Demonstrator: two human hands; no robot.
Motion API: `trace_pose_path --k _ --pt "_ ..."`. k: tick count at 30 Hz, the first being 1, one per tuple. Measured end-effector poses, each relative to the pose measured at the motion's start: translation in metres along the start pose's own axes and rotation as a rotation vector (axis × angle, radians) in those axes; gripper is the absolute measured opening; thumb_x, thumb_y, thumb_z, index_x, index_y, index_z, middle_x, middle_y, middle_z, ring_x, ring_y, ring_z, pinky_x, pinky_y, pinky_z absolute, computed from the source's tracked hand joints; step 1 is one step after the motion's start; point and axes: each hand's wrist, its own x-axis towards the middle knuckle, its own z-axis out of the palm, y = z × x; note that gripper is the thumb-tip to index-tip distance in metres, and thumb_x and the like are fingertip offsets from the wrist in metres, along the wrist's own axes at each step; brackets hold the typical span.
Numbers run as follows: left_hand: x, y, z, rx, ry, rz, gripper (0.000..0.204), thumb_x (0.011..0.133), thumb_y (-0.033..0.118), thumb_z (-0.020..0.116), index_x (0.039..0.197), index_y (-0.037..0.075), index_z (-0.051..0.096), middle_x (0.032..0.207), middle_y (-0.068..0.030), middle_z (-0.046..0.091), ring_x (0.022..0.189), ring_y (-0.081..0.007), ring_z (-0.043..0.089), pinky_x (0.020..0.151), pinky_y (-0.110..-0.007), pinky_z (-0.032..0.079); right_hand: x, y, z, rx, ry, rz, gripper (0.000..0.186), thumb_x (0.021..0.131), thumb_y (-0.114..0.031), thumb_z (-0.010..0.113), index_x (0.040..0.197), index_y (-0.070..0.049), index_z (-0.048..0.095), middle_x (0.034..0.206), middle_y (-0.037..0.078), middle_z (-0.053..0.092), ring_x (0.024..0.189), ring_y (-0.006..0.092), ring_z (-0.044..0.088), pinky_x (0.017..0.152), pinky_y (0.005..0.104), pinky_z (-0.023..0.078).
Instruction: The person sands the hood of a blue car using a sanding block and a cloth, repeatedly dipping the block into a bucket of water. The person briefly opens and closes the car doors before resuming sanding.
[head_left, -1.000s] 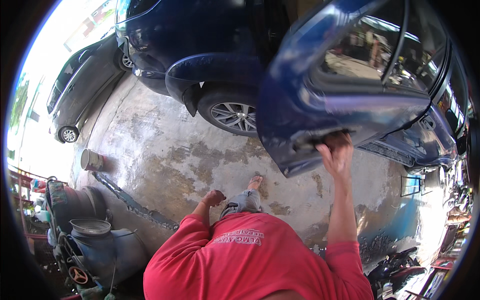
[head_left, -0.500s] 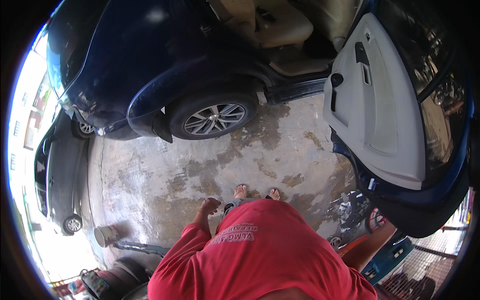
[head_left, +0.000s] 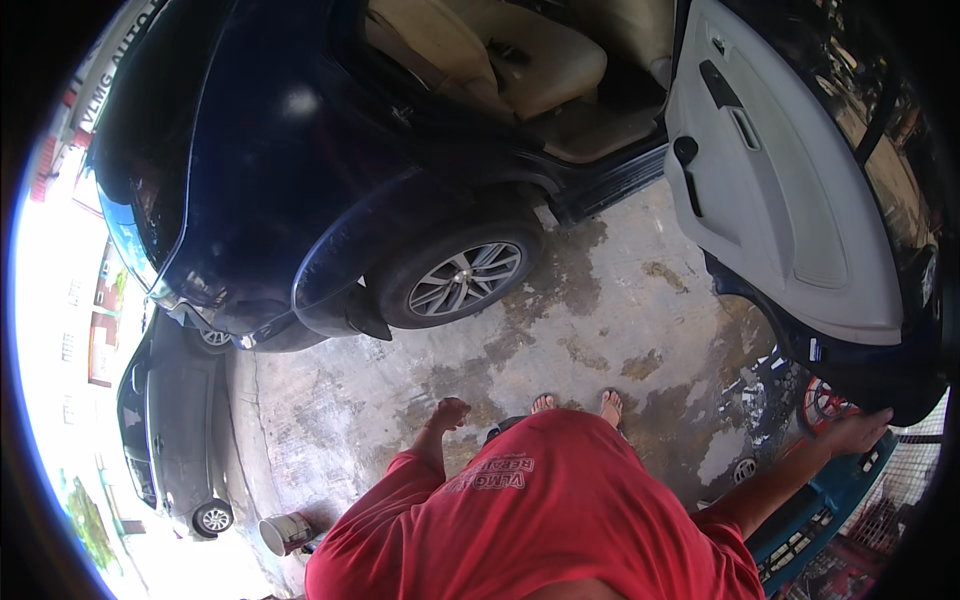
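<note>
In front of my red shirt, to the left, my left hand (head_left: 452, 413) hangs above the concrete with its fingers curled in; nothing shows in it. My right arm stretches out to the right, where my right hand (head_left: 858, 432) meets the end edge of an open car door (head_left: 790, 200), its fingers gripping that edge. The door has a light grey inner panel with a dark handle piece and a pull recess. It belongs to a dark blue car (head_left: 270, 150), whose beige rear seat (head_left: 555, 75) shows through the doorway.
The car's rear wheel (head_left: 465, 278) and side step (head_left: 620, 182) lie ahead. A dark grey car (head_left: 185, 420) stands to the left, near a white bucket (head_left: 285, 534). Beside my right arm are a teal bumper-like part (head_left: 800, 535) and a red wheel rim (head_left: 825, 398).
My right hand, hidden behind the door before, now shows at the door's edge. My view has turned and my feet have shifted right in the picture. My left hand stays curled.
</note>
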Motion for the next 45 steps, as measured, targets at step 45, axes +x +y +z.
trace_pose_path --k 45 --pt "0.101 0.031 0.033 0.457 -0.041 0.299 0.034 0.095 0.040 0.071 0.112 0.012 0.081 0.089 -0.0149 0.079 0.070 -0.0253 0.077 0.064 -0.043 0.064 -0.116 0.045 -0.050 -0.520 -0.305 -0.981 0.062 0.108 -0.006 0.053 0.166 -0.002 0.032 0.125 0.025 0.069 0.113 0.0408 0.068 0.096 0.0511 0.054"
